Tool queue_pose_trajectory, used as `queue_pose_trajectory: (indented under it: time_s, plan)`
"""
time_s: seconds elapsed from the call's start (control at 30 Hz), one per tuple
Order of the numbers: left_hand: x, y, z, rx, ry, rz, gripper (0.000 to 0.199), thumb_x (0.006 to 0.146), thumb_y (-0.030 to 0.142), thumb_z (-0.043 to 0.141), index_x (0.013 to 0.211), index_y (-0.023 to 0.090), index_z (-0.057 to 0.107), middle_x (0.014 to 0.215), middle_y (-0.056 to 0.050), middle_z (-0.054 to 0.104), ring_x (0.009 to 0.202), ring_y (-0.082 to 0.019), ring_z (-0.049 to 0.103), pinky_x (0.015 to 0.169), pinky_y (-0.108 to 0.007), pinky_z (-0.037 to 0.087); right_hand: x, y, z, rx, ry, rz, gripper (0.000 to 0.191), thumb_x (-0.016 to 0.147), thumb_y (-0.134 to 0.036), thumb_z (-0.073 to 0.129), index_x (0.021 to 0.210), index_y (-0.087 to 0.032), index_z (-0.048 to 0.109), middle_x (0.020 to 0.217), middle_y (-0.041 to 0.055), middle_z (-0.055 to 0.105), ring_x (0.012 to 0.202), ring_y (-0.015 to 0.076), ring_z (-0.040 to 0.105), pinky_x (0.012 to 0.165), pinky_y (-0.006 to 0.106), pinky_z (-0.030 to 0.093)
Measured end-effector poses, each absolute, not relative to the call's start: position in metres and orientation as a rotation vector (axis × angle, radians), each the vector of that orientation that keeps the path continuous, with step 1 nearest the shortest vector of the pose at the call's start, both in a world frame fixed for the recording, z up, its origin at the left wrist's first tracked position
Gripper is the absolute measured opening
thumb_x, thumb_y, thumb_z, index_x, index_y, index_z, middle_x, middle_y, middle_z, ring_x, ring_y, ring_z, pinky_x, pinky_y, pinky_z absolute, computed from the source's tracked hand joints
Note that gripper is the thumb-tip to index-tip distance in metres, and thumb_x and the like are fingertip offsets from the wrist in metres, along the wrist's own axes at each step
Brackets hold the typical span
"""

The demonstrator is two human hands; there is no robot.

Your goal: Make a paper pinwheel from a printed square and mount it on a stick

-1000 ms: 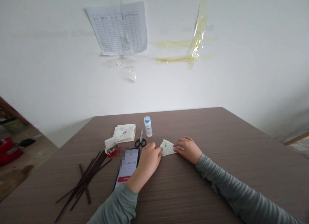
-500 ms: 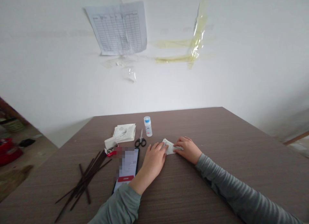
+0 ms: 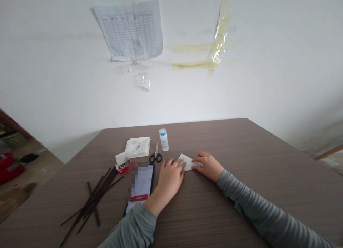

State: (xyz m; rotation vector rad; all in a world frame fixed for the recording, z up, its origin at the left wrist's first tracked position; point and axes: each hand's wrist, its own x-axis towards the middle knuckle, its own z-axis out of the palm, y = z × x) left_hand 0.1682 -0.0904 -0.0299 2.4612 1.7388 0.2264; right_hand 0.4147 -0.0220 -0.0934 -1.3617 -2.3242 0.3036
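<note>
A small folded piece of printed paper point(image 3: 189, 163) lies on the table between my hands. My left hand point(image 3: 170, 177) holds down its left side, fingertips bent onto the sheet. At the right edge, my right hand point(image 3: 209, 166) grips the paper between thumb and fingers. Part of the paper is hidden under the fingers of both hands. Beyond my left hand lie black-handled scissors point(image 3: 155, 157), and a glue bottle point(image 3: 164, 141) with a blue top stands behind them.
A phone point(image 3: 140, 185) lies beside my left forearm. Farther left are thin dark sticks point(image 3: 92, 201) in a crossed pile, an open small red and white box point(image 3: 122, 166) and a stack of printed paper point(image 3: 138, 147). The table point(image 3: 214, 133) meets a white wall.
Near my left fingertips the paper looks a little flatter and shifted slightly left. Both hands stay on it in nearly the same place.
</note>
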Motion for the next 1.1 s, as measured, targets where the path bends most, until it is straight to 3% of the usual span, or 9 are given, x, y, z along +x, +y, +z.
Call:
queue_pose_trajectory:
  time_s: [0.23,0.5,0.73,1.1]
  plan:
    - [0.169,-0.09,-0.027,2.401,1.751,0.264,0.046,0.127,0.017,0.073,0.165,0.032,0.093,0.176,-0.012,0.088,0.171,-0.044,0.077,0.149,-0.07,0.057,0.411,-0.025,-0.088,-1.413,-2.317,0.311,0.017,0.109,-0.035,0.096,0.124,-0.029,0.103,0.13,0.0127,0.094,0.127,0.0377,0.091,0.132,0.057,0.067]
    - [0.171,-0.083,-0.025,2.383,1.771,0.274,0.038,0.127,0.02,0.071,0.148,0.032,0.101,0.166,-0.01,0.093,0.155,-0.039,0.083,0.136,-0.057,0.065,0.401,-0.03,-0.09,-1.485,-2.223,0.296,0.022,0.104,-0.041,0.105,0.119,-0.027,0.097,0.123,0.0098,0.088,0.117,0.0351,0.088,0.114,0.05,0.072]
    - [0.172,-0.08,-0.029,2.357,1.796,0.3,0.031,0.122,0.022,0.08,0.141,0.033,0.102,0.161,-0.008,0.094,0.15,-0.04,0.083,0.134,-0.056,0.065,0.391,-0.039,-0.081,-1.646,-2.173,0.295,0.029,0.101,-0.045,0.107,0.122,-0.031,0.093,0.127,0.0094,0.085,0.131,0.0407,0.085,0.125,0.057,0.065]
    - [0.17,-0.08,-0.035,2.346,1.77,0.312,0.032,0.125,0.024,0.075,0.144,0.031,0.099,0.167,-0.006,0.092,0.152,-0.038,0.079,0.136,-0.055,0.06,0.411,-0.033,-0.067,-1.666,-2.24,0.43,0.034,0.105,-0.039,0.1,0.139,-0.036,0.101,0.142,0.0125,0.086,0.144,0.0445,0.081,0.124,0.058,0.066]
